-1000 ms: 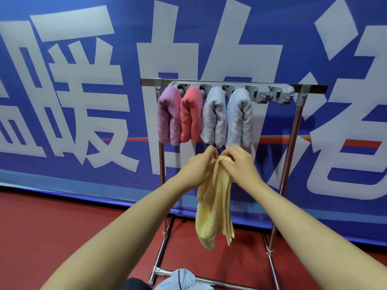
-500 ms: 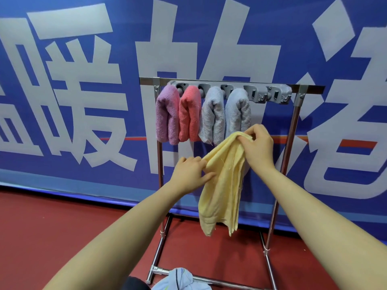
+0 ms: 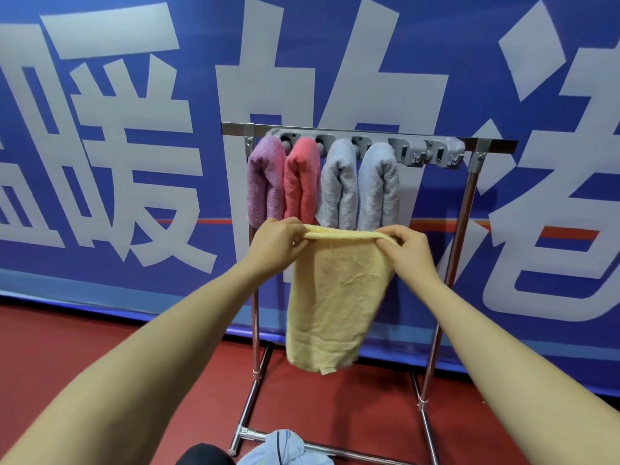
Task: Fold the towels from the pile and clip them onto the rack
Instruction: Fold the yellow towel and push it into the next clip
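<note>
A yellow towel (image 3: pixel 335 297) hangs spread flat in front of the metal rack (image 3: pixel 469 203). My left hand (image 3: pixel 278 245) pinches its top left corner and my right hand (image 3: pixel 409 250) pinches its top right corner, keeping the top edge stretched level. On the rack's grey clip bar (image 3: pixel 432 152) hang a purple towel (image 3: pixel 263 182), a pink towel (image 3: pixel 300 182), a grey towel (image 3: pixel 339 186) and a pale blue towel (image 3: pixel 377 186), each folded. The two clips at the bar's right end hold nothing.
A light blue cloth (image 3: pixel 285 448) lies on the rack's bottom bar at the lower edge of view. A blue banner (image 3: pixel 100 146) with large white characters stands behind the rack. The floor (image 3: pixel 67 347) is red.
The towel hung bunched from my two hands held together, then from my right hand alone. Now my hands have parted and hold it spread wide by its top corners, lower than before.
</note>
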`<state>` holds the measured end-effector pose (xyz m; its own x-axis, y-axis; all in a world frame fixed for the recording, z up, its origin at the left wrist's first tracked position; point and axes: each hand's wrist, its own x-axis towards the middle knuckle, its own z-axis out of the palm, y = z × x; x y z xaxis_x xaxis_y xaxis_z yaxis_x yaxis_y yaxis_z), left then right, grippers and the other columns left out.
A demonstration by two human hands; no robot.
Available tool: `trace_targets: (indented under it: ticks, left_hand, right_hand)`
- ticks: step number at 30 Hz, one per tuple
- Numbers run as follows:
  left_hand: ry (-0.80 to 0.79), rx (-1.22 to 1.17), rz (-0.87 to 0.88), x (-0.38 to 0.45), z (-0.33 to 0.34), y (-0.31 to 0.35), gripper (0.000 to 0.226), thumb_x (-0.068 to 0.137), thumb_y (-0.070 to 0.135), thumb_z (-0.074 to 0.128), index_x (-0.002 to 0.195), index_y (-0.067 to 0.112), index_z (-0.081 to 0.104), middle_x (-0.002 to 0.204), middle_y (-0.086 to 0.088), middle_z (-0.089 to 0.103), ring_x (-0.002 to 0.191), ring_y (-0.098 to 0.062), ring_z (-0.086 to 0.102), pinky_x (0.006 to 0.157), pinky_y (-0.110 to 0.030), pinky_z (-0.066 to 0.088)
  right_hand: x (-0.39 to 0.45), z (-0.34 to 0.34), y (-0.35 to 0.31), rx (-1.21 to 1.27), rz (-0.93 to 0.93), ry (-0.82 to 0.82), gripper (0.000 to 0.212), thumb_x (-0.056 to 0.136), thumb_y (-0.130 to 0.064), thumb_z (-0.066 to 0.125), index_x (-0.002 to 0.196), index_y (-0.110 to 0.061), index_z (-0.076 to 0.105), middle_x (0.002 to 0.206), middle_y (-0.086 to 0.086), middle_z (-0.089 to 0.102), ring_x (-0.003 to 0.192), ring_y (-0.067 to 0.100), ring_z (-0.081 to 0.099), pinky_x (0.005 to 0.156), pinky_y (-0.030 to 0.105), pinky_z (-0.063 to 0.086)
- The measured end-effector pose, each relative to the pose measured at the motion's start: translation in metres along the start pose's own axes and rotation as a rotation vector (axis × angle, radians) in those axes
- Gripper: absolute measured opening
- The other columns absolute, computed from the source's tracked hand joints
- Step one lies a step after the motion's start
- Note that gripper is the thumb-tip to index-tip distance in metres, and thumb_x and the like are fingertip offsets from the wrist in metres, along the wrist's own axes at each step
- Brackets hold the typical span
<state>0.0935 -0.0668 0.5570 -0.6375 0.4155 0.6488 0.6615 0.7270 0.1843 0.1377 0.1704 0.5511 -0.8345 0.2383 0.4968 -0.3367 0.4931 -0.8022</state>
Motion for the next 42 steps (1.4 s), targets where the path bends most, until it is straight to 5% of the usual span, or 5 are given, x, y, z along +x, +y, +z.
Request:
trace_targets:
  ticks: [11,21,29,33,42]
  left_hand:
    - [-0.036,0.008,-0.065,-0.004,-0.015,-0.006,0.016,0.083,0.01,0.059,0.099,0.012,0.057,0.08,-0.006,0.066,0.076,-0.029,0.06,0.06,-0.034,0.042]
    - [0.047,-0.187,-0.317,-0.008,-0.006,0.004,0.024,0.082,0.005,0.051,0.097,0.018,0.065,0.085,0.002,0.068,0.083,-0.022,0.061,0.067,-0.032,0.047]
    - [0.065,-0.08,-0.335,-0.011,-0.004,0.025,0.012,0.082,0.009,0.047,0.078,0.015,0.037,0.081,-0.001,0.055,0.074,-0.024,0.05,0.057,-0.034,0.037]
    - [0.057,-0.001,-0.266,-0.012,-0.002,0.032,0.011,0.086,0.014,0.045,0.083,0.013,0.035,0.083,-0.002,0.047,0.072,-0.027,0.048,0.056,-0.034,0.033]
    - [0.094,-0.054,-0.243,-0.018,0.0,0.032,0.019,0.094,0.024,0.048,0.089,0.006,0.047,0.09,-0.008,0.051,0.08,-0.027,0.051,0.069,-0.042,0.043]
  right_hand:
    - [-0.001,0.004,-0.004,0.069,0.017,0.018,0.018,0.075,-0.016,0.077,0.07,-0.009,0.061,0.066,-0.002,0.056,0.063,0.005,0.049,0.061,0.017,0.04]
    - [-0.002,0.003,0.003,-0.228,-0.195,-0.083,0.004,0.081,-0.016,0.07,0.083,-0.019,0.07,0.078,-0.013,0.059,0.083,0.012,0.054,0.084,0.028,0.038]
    - [-0.006,0.024,-0.011,-0.36,-0.206,-0.032,0.015,0.084,-0.002,0.049,0.085,-0.015,0.057,0.085,-0.003,0.059,0.086,0.024,0.057,0.081,0.038,0.042]
    - [-0.017,0.039,-0.014,-0.534,-0.262,0.04,0.027,0.081,0.005,0.037,0.097,-0.011,0.051,0.093,0.002,0.048,0.092,0.024,0.047,0.073,0.027,0.017]
    - [-0.026,0.038,-0.015,-0.461,-0.337,0.102,0.043,0.075,-0.023,0.019,0.096,-0.012,0.055,0.091,-0.005,0.039,0.089,0.02,0.043,0.077,0.028,0.016]
